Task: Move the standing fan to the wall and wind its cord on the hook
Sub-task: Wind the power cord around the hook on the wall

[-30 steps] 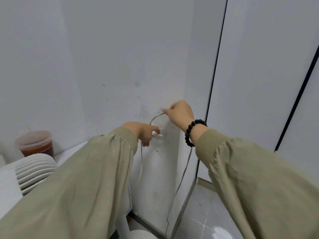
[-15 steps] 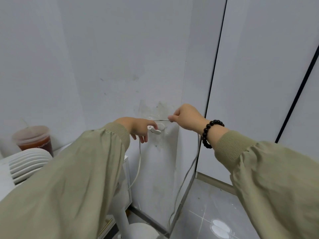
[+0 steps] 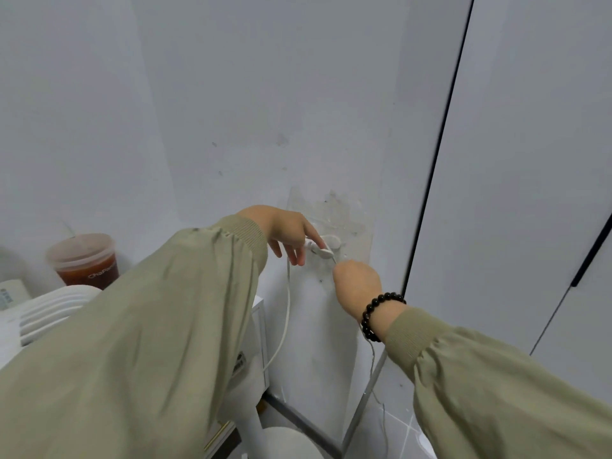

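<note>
A small white hook [image 3: 332,242] sticks out of the white wall, on a clear adhesive patch. My left hand [image 3: 288,234] pinches the white cord [image 3: 287,309] against the hook, and a loop of cord hangs down below it. My right hand [image 3: 358,286], with a black bead bracelet on the wrist, grips the cord just below and right of the hook; the cord trails down under that wrist to the floor. The white fan grille [image 3: 49,309] shows at the left edge, with the fan's pole and round base [image 3: 281,442] at the bottom, close to the wall.
A plastic cup of brown drink [image 3: 84,260] stands on a white cabinet [image 3: 258,342] left of the hook. A white panel with a black seam [image 3: 433,193] meets the wall at the right. Grey tiled floor [image 3: 397,432] lies below.
My right hand has swung from above and right of the hook down to just below it, pulling the cord around. My left hand stays at the hook.
</note>
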The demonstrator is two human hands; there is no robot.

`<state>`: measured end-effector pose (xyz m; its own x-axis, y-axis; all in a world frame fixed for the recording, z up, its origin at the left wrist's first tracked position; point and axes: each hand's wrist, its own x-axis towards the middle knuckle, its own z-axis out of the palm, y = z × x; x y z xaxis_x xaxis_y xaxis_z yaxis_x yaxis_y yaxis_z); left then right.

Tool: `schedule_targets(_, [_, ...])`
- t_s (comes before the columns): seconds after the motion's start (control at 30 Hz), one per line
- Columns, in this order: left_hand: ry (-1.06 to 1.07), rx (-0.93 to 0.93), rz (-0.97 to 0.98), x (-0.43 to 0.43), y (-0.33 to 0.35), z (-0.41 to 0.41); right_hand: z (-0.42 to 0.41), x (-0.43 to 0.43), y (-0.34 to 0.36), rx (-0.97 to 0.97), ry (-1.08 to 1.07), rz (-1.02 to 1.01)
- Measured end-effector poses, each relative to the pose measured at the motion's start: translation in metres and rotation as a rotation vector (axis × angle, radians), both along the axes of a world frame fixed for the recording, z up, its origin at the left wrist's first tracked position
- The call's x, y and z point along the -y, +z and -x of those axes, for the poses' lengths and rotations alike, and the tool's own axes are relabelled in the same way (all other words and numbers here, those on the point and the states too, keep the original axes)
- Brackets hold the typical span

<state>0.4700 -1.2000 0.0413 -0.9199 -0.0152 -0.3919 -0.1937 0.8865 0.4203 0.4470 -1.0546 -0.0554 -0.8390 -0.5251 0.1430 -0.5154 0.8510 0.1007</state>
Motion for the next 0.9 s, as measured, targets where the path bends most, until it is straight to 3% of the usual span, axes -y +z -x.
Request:
schedule_targets(0.17, [0.196, -0.075, -0.179, 0.011, 0.006, 0.011, 0.020, 0.019, -0.035, 0.051, -0.042, 0.312])
schedule_targets(0.3, [0.319, 0.077, 0.112, 0.042, -0.006, 0.024, 0.034, 0.041, -0.054, 0.188, -0.121, 0.725])
schedule_targets(0.43, [0.323, 0.294, 0.414, 0.066, -0.027, 0.030, 0.032, 0.060, -0.046, 0.694, -0.177, 1.452])
schedule_targets(0.57, [0.269, 0.368, 0.359, 0.072, -0.030, 0.031, 0.036, 0.064, -0.029, 1.266, -0.135, 1.949])
schedule_targets(0.73, [0.175, 0.362, 0.117, 0.065, -0.030, 0.038, 0.037, 0.048, -0.018, 1.618, -0.116, 1.973])
schedule_targets(0.9, [0.113, 0.326, 0.104, 0.058, -0.041, 0.048, 0.034, 0.039, -0.012, 1.715, -0.113, 1.919])
